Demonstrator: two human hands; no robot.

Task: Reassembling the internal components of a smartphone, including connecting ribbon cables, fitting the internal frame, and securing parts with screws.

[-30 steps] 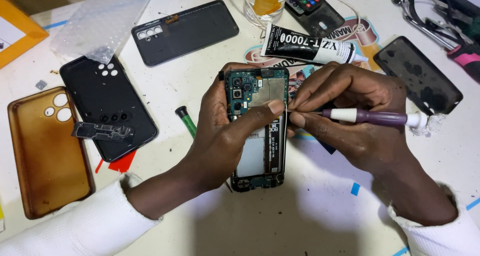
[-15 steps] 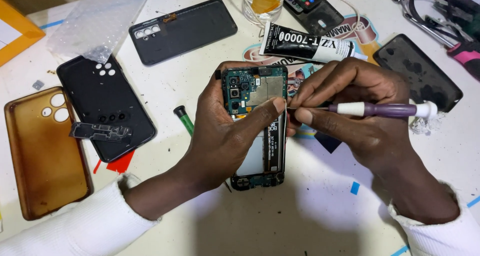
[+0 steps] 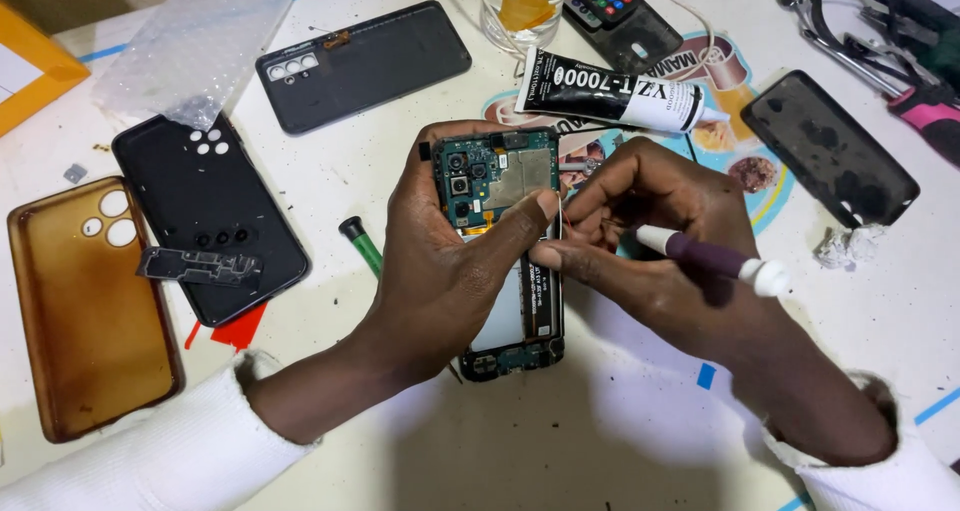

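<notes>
The left hand [image 3: 440, 271] holds the opened phone [image 3: 505, 241] above the surface [image 3: 620, 431], its grip tight around the frame. The right hand [image 3: 670, 251] pinches a purple screwdriver [image 3: 715, 261] at the phone's edge. A slip could scratch the green circuit board [image 3: 480, 176].
</notes>
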